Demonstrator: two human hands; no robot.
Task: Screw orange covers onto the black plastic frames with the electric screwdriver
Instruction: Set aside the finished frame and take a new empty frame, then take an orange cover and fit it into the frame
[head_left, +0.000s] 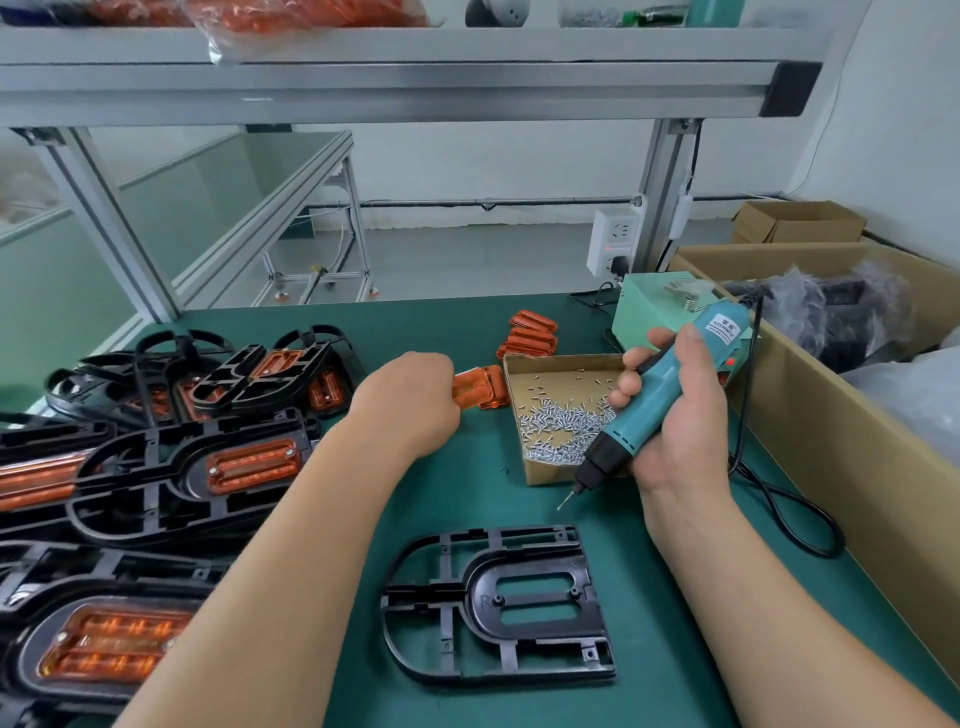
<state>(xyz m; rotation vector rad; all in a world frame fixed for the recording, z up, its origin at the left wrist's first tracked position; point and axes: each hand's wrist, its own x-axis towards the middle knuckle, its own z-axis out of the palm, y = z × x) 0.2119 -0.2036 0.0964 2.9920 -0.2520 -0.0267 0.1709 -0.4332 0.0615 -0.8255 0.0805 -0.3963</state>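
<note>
An orange cover was gripped by the left hand while the electric screwdriver was held in the right.

The left hand (410, 395) was reached across the green mat (467, 509), its fingers curled on one end of an orange cover (480, 387) that lay just beside the cardboard tray (535, 475) of loose screws (558, 431). The electric screwdriver (623, 434) was clasped by the right hand (680, 431), fingers wrapped round its teal body, bit tilted down over the tray's near corner. An empty black frame (498, 603) was laid flat on the mat, near the person and apart from both hands. More orange covers (530, 335) were stacked behind the tray. Frames already fitted with covers (182, 467) were piled at the left.
</note>
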